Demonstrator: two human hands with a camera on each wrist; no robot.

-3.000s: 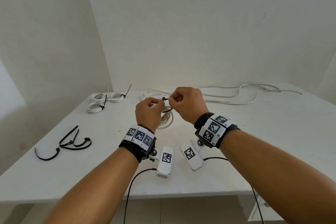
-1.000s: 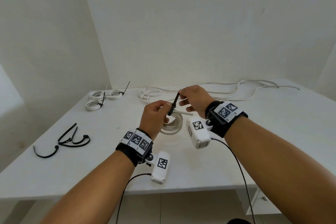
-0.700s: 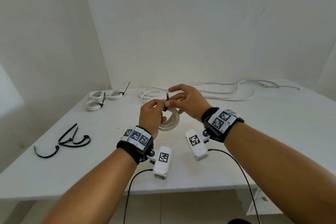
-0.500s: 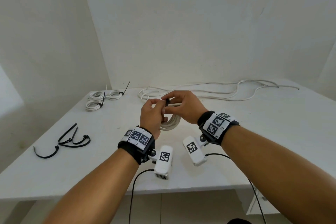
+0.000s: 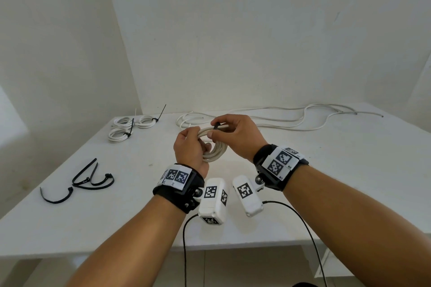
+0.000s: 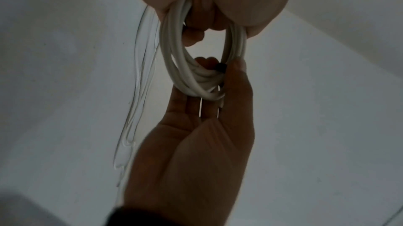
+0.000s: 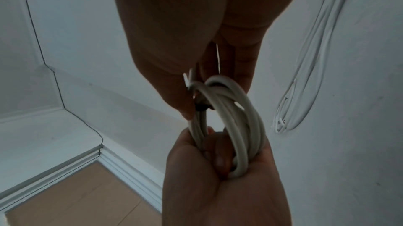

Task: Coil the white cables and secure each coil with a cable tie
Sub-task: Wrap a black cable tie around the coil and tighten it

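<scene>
A white table (image 5: 326, 170) fills the lower half of the head view, its far edge pushed against a plain white wall (image 5: 256, 30); a second white wall (image 5: 58, 53) meets it in a corner at 11 o'clock. Under the table's front edge pale floor tiles (image 5: 245, 268) show.

Above the table's middle, both hands hold a coil of white cable (image 5: 215, 152) off the surface. The left hand (image 5: 190, 148) has its fingers curled round the near side of the coil, gripping the loops; in the right wrist view those fingers close over the strands at 6 o'clock. The right hand (image 5: 235, 136) pinches the far side of the coil between thumb and forefinger, right where a black cable tie (image 5: 216, 126) wraps the strands. In the left wrist view the tie's dark head sits against the thumb tip. How tight the tie sits cannot be told.

At 10 o'clock near the corner lie 3 tied coils (image 5: 130, 127), close together, black tie tails sticking up from them. At 8 o'clock, well apart from those, a small cluster of loose black ties (image 5: 88, 179) lies on the bare tabletop, some looped. Along the back edge from 12 to 2 o'clock, long uncoiled white cables (image 5: 291, 119) snake beside the wall.

Each wrist carries a black band with printed square markers and a white camera block; thin black cords hang from them over the table's front edge.
</scene>
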